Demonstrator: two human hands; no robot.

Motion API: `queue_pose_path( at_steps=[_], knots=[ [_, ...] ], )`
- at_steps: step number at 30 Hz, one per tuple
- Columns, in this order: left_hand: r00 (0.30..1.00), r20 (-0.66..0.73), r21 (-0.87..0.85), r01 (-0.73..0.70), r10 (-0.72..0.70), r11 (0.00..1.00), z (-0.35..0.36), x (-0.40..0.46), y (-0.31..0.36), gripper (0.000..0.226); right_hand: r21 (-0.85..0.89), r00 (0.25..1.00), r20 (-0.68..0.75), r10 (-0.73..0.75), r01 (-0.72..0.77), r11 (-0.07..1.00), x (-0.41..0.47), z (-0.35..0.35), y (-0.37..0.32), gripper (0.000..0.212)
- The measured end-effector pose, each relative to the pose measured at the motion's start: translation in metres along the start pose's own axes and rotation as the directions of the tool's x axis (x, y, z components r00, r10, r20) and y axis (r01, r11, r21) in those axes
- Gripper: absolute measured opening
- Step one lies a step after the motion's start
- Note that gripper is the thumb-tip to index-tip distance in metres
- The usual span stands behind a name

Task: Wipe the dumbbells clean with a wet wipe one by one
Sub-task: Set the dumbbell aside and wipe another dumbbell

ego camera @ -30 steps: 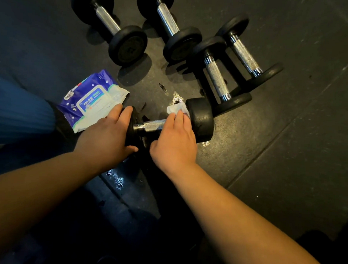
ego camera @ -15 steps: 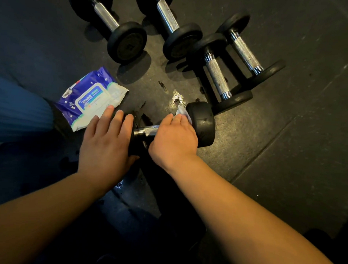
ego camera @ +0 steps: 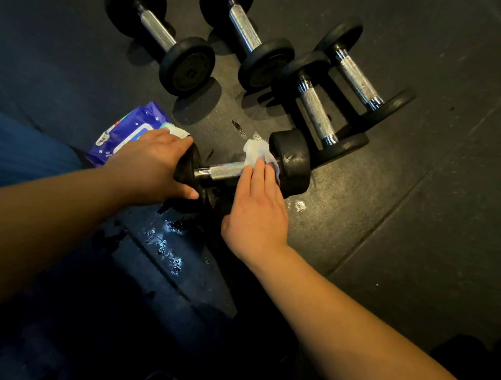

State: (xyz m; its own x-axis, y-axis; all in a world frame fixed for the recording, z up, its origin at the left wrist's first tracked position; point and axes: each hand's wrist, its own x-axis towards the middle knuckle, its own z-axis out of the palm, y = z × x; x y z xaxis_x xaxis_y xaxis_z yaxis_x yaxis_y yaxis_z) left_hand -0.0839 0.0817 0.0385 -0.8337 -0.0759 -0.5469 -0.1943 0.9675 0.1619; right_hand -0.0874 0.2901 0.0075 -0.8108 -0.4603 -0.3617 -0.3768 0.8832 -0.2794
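Note:
A black dumbbell (ego camera: pixel 291 160) with a knurled chrome handle lies on the dark rubber floor in the middle of the view. My left hand (ego camera: pixel 151 163) is clamped over its left head, thumb underneath. My right hand (ego camera: pixel 257 207) presses a white wet wipe (ego camera: pixel 255 151) against the handle's right end, next to the right head. Part of the wipe sticks out beyond my fingertips. The bare chrome of the handle shows between my two hands.
Several more dumbbells lie behind: one at back left (ego camera: pixel 188 65), one at back centre (ego camera: pixel 265 65), and two smaller ones (ego camera: pixel 317 115) (ego camera: pixel 361 77) at right. A purple wet-wipe pack (ego camera: pixel 117 134) lies left, partly behind my left hand. Wet patches (ego camera: pixel 165 243) shine on the floor.
My right hand slid right along the handle with the wipe, so more chrome is bare. My left hand shifted its grip further over the left head.

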Motion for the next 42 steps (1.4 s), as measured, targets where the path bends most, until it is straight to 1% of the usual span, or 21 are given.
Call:
queue_pose_path(
  at_steps=[5,7,9,12,14,17,19,20,22,24,26,27,28,29,30,31,33,35,37,40,42],
  knots=[
    [0.998,0.052,-0.060,0.029,-0.026,0.998,-0.014,0.012,-0.008,0.102,0.008,1.000,0.008,-0.008,0.008,1.000,0.002,0.000,0.002,0.102],
    [0.999,0.037,-0.069,0.017,-0.014,0.997,-0.014,0.010,-0.011,0.097,0.022,1.000,0.012,-0.004,0.004,1.000,0.004,-0.001,0.001,0.101],
    [0.998,-0.066,-0.040,-0.006,0.003,0.999,-0.008,0.001,-0.010,0.087,0.038,1.000,0.011,-0.002,0.002,0.999,0.006,-0.001,0.000,0.101],
    [0.964,-0.260,0.059,-0.036,0.050,0.998,0.006,-0.011,-0.003,0.070,0.083,1.000,0.011,0.029,-0.030,0.996,0.010,0.000,-0.001,0.101],
    [0.946,-0.321,0.066,-0.028,0.048,0.997,0.014,-0.010,0.000,0.062,0.130,0.998,0.026,0.053,-0.056,0.990,0.014,-0.001,-0.003,0.101],
    [0.940,-0.340,0.017,0.010,-0.003,1.000,0.015,-0.001,0.000,0.052,0.312,0.995,0.054,0.080,-0.093,0.945,0.021,-0.006,-0.008,0.099],
    [0.955,-0.290,-0.046,0.048,-0.059,0.998,0.008,0.009,0.000,0.050,0.507,0.992,0.061,0.108,-0.124,0.853,0.027,-0.010,-0.012,0.095],
    [0.965,-0.249,-0.070,0.066,-0.082,0.995,0.003,0.014,-0.001,0.051,0.616,0.987,0.077,0.139,-0.157,0.772,0.031,-0.013,-0.015,0.093],
    [0.979,-0.181,-0.090,0.082,-0.097,0.993,-0.007,0.023,-0.003,0.053,0.804,0.960,0.143,0.242,-0.255,0.537,0.041,-0.016,-0.023,0.081],
    [0.988,-0.122,-0.101,0.085,-0.097,0.991,-0.016,0.027,-0.004,0.054,0.902,0.918,0.175,0.356,-0.294,0.315,0.050,-0.011,-0.030,0.058],
    [0.992,-0.069,-0.108,0.094,-0.102,0.990,-0.023,0.027,-0.002,0.055,0.941,0.912,0.215,0.350,-0.289,0.174,0.061,0.011,-0.028,0.060],
    [0.994,-0.052,-0.109,0.094,-0.100,0.990,-0.026,0.027,0.000,0.055,0.950,0.919,0.224,0.324,-0.280,0.136,0.065,0.021,-0.027,0.062],
    [0.995,-0.045,-0.110,0.089,-0.094,0.990,-0.027,0.027,0.000,0.054,0.955,0.924,0.216,0.315,-0.267,0.127,0.068,0.025,-0.026,0.063],
    [0.995,-0.045,-0.115,0.079,-0.084,0.990,-0.028,0.028,0.000,0.054,0.955,0.925,0.202,0.323,-0.259,0.144,0.065,0.014,-0.029,0.061],
    [0.996,-0.046,-0.118,0.072,-0.077,0.990,-0.030,0.028,0.000,0.054,0.946,0.921,0.192,0.338,-0.265,0.185,0.061,0.003,-0.033,0.057],
    [0.996,-0.046,-0.120,0.070,-0.076,0.990,-0.031,0.028,0.000,0.055,0.923,0.917,0.195,0.347,-0.292,0.252,0.055,-0.011,-0.035,0.056],
    [0.996,-0.039,-0.119,0.075,-0.080,0.990,-0.032,0.026,0.001,0.057,0.868,0.931,0.218,0.293,-0.322,0.378,0.048,-0.025,-0.036,0.075],
    [0.996,-0.032,-0.119,0.081,-0.085,0.990,-0.030,0.022,0.003,0.060,0.844,0.940,0.229,0.251,-0.321,0.430,0.045,-0.022,-0.032,0.084],
    [0.995,-0.042,-0.121,0.085,-0.091,0.989,-0.026,0.018,0.006,0.063,0.845,0.947,0.219,0.234,-0.304,0.439,0.041,-0.019,-0.032,0.086],
    [0.993,-0.058,-0.104,0.096,-0.102,0.990,-0.018,0.012,0.007,0.067,0.879,0.940,0.235,0.247,-0.314,0.359,0.034,-0.017,-0.034,0.087],
    [0.991,-0.073,-0.084,0.104,-0.110,0.991,-0.011,0.007,0.007,0.071,0.895,0.940,0.222,0.260,-0.302,0.329,0.032,-0.017,-0.034,0.088]
  ],
)
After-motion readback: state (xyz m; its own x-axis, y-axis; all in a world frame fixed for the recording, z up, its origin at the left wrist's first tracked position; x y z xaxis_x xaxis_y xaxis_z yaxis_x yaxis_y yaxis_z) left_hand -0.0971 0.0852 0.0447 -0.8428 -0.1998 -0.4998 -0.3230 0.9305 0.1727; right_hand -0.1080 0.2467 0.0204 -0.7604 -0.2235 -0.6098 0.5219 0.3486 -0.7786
